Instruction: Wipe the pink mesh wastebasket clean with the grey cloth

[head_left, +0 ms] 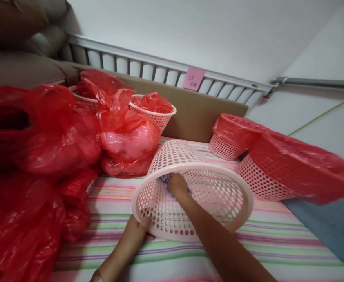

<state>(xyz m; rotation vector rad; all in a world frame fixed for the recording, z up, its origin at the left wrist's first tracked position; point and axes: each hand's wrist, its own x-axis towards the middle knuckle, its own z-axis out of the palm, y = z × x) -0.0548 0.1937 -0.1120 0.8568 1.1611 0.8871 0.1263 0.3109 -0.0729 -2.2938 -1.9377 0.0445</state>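
A pale pink perforated plastic basket (203, 167) lies on its side on the striped cloth, its mouth facing me. Low on the left of its rim, my left hand (141, 226) grips the basket, thumb showing and some fingers hidden beneath. My right hand (178, 184) reaches inside through the mouth, closed round a bluish patterned cloth (166, 178) that touches the upper left inner wall. Only bits of this cloth show around the fingers.
Red plastic bags (127, 137) are heaped at the left. Behind them stands a pink basket (152, 113) with red plastic in it. At right are two baskets (260, 176) lined with red plastic. A brown board (189, 117) and a radiator (136, 68) line the wall; a pink note (193, 78) hangs there.
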